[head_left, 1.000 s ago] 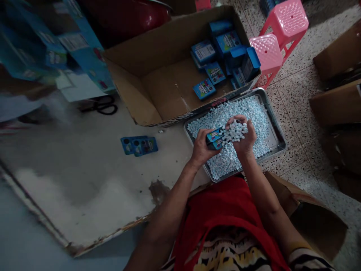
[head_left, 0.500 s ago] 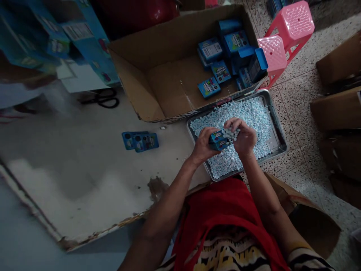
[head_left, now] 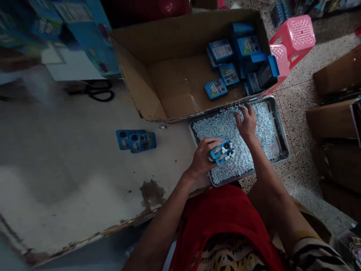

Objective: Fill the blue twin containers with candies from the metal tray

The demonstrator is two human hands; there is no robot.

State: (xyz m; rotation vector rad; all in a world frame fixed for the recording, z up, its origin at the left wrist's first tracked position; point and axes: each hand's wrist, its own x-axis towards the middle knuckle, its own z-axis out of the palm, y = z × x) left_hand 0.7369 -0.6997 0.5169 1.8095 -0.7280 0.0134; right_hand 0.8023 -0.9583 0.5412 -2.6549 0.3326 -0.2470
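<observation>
My left hand [head_left: 200, 160] is wrapped round small blue packets [head_left: 221, 151], held over the near left part of a metal tray. White candies show at the packets' open right ends. The tray [head_left: 284, 148] is filled with small pale blue and white candies [head_left: 261, 130]. Over the tray's far side, my right hand [head_left: 246, 122] has its fingers apart, with nothing visible in them. More blue packets [head_left: 135, 141] lie overlapping on the table to the left.
A large cardboard box [head_left: 172, 84] holding several blue boxes [head_left: 221, 51] stands beyond the tray. Black scissors [head_left: 98, 90] lie at the left, near a blurred arm of another person. Pink stools [head_left: 301, 35] and brown cartons [head_left: 334, 120] stand at the right.
My right hand has let go of its candies and moved away from the packets, toward the tray's far side. The packets in my left hand now have candies at their openings.
</observation>
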